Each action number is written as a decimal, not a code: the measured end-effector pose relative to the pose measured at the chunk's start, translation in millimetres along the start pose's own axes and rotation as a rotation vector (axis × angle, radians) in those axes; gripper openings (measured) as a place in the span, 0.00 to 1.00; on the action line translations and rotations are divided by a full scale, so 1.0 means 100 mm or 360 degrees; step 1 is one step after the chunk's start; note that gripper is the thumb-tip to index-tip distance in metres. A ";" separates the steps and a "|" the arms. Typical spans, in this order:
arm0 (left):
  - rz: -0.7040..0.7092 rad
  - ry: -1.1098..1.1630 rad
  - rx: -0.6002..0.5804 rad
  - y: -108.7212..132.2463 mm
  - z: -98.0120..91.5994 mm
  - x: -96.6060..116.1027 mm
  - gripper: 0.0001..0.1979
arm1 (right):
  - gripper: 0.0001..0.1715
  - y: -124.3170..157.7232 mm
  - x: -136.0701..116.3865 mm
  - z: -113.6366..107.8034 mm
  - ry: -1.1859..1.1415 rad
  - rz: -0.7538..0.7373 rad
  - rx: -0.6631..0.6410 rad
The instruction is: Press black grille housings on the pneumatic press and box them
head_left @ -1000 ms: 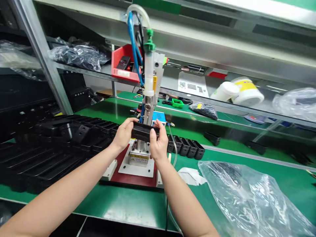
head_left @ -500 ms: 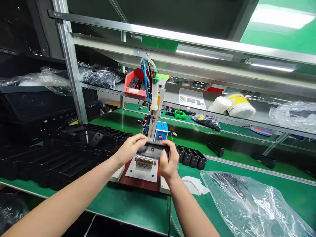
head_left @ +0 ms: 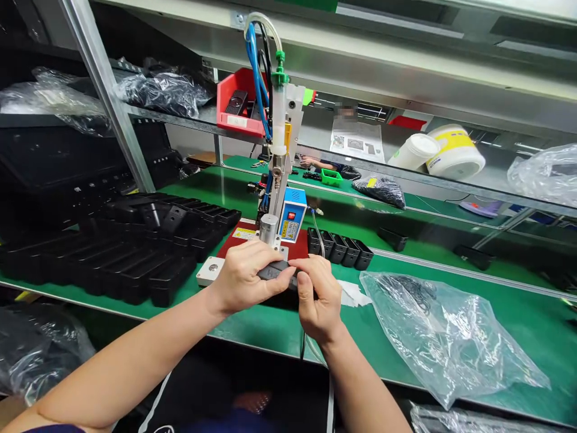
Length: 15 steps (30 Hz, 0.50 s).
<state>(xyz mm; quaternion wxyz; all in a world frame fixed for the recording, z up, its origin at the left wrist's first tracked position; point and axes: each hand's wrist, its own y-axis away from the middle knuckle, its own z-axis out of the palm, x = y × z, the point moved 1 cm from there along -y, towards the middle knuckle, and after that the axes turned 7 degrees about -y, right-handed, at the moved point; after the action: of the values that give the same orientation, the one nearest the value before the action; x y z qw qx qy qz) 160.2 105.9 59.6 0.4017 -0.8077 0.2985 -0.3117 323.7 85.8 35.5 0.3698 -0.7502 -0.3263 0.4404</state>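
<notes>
Both my hands hold a small black plastic part (head_left: 276, 272) low over the green bench, near its front edge. My left hand (head_left: 246, 276) wraps over the part's left end with curled fingers. My right hand (head_left: 318, 297) pinches its right end between thumb and fingers. Most of the part is hidden under my fingers. Just behind my hands stands a dispensing machine (head_left: 279, 150) with a white syringe, blue hoses and a red base plate (head_left: 246, 231).
Stacked black trays (head_left: 112, 252) fill the bench to the left. A row of black parts (head_left: 340, 249) lies right of the machine. A clear plastic bag (head_left: 442, 331) lies at the right. A red bin (head_left: 238, 108) and white tubs (head_left: 439, 156) sit on the shelf behind.
My hands have drawn the black part down and towards me, away from under the machine's nozzle to the bench's front edge. The camera view has tilted.
</notes>
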 end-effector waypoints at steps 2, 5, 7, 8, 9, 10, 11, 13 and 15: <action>0.0007 -0.0017 -0.0028 0.00 0.04 0.05 0.11 | 0.13 0.05 0.02 0.00 0.0011 -0.0024 0.0083; -0.0019 0.0017 -0.0088 0.02 0.14 0.08 0.10 | 0.15 0.11 0.07 -0.03 0.0027 0.0037 0.0150; -0.0098 0.0094 -0.0136 0.05 0.23 0.07 0.10 | 0.16 0.14 0.11 -0.10 0.0052 0.0146 0.0080; -0.0175 0.0146 -0.0163 0.06 0.29 0.05 0.10 | 0.14 0.15 0.13 -0.15 0.0058 0.0195 0.0008; -0.0281 0.0205 -0.0197 0.07 0.34 0.03 0.11 | 0.12 0.17 0.14 -0.20 0.0059 0.0220 -0.0090; -0.0410 0.0267 -0.0243 0.07 0.40 0.00 0.11 | 0.15 0.20 0.16 -0.26 0.0063 0.0211 -0.0198; -0.0543 0.0327 -0.0299 0.07 0.46 -0.02 0.12 | 0.23 0.24 0.17 -0.31 0.0082 0.0169 -0.0290; -0.0744 0.0434 -0.0446 0.05 0.57 -0.05 0.15 | 0.31 0.35 0.20 -0.41 0.0178 0.0031 -0.0400; -0.0821 0.0518 -0.0560 0.02 0.67 -0.05 0.18 | 0.32 0.46 0.26 -0.51 0.0292 -0.0063 -0.0422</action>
<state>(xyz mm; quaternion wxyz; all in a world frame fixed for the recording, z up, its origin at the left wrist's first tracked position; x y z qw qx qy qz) 206.4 139.5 24.3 0.1117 -0.8531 0.1939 -0.4713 387.4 70.0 3.0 0.3044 -0.8230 -0.3611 0.3157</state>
